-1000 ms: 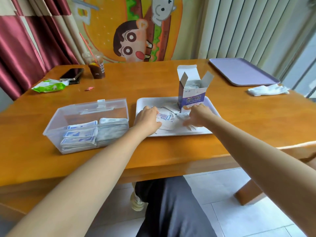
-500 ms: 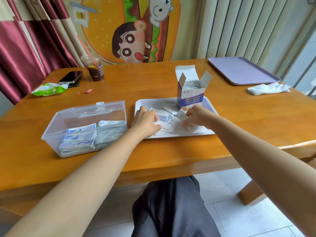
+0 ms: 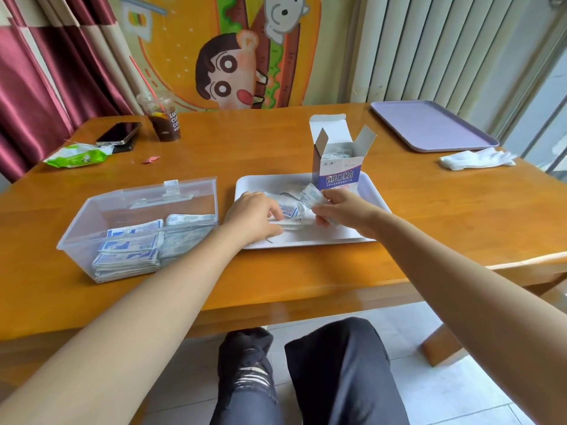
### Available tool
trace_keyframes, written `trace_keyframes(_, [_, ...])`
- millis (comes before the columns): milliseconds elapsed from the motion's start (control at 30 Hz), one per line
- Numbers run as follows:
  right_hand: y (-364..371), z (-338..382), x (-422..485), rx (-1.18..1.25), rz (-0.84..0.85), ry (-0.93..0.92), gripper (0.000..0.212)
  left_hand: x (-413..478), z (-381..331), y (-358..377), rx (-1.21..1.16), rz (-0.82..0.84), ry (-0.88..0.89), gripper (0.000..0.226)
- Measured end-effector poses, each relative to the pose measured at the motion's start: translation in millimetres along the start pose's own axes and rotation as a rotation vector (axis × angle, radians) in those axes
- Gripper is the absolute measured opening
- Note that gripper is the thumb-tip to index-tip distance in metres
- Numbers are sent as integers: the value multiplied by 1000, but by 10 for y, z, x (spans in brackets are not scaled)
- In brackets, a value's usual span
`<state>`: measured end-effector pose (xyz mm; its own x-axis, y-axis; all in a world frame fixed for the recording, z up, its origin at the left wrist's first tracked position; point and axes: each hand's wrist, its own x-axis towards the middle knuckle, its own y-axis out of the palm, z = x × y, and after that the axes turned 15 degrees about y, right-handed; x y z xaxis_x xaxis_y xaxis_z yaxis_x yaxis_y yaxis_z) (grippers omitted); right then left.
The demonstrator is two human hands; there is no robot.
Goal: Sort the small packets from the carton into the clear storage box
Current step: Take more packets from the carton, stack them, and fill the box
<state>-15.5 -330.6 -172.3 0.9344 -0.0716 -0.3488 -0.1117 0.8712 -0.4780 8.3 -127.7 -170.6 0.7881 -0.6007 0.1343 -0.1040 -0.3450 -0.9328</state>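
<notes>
Because my left hand curls over the loose packets on the white tray, I cannot tell whether it grips any. My right hand pinches a packet. The open carton, twelve o'clock on the tray, shows more inside; the clear storage box, nine o'clock, holds stacks.

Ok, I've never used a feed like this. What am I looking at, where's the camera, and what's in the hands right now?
There is no machine here: it is a person's two bare hands, filmed by one camera worn on the head, looking forward and down. On the wooden table lies a white tray with an open carton and loose packets. Beside it stands the clear storage box, holding stacked packets. The right hand pinches a small bundle of packets. The left hand rests on the loose packets; whether it grips any is unclear.
</notes>
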Motion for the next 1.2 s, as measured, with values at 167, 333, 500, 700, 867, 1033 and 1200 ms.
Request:
trace_keyframes(167, [-2, 1, 13, 50, 1, -10, 14, -29, 42, 86, -69, -144, 23, 24])
trace_keyframes(333, [1, 63, -1, 125, -31, -63, 9, -10, 17, 91, -159, -158, -45, 38])
trace_keyframes(500, [51, 23, 50, -69, -20, -46, 28, 0, 1, 119, -254, -124, -89, 24])
trace_keyframes(700, [114, -20, 131, -17, -70, -25, 23, 37, 81, 141, -278, -165, -95, 25])
trace_keyframes(867, [10, 23, 54, 195, -22, -75, 11, 59, 142, 166, -328, -189, -102, 19])
trace_keyframes(1033, [-21, 89, -38, 21, -37, -226, 18, 74, 112, 138, -333, -198, -122, 24])
trace_keyframes(1200, [-7, 66, 29, -358, -215, -430, 11, 102, 24, 103, -422, -244, -113, 15])
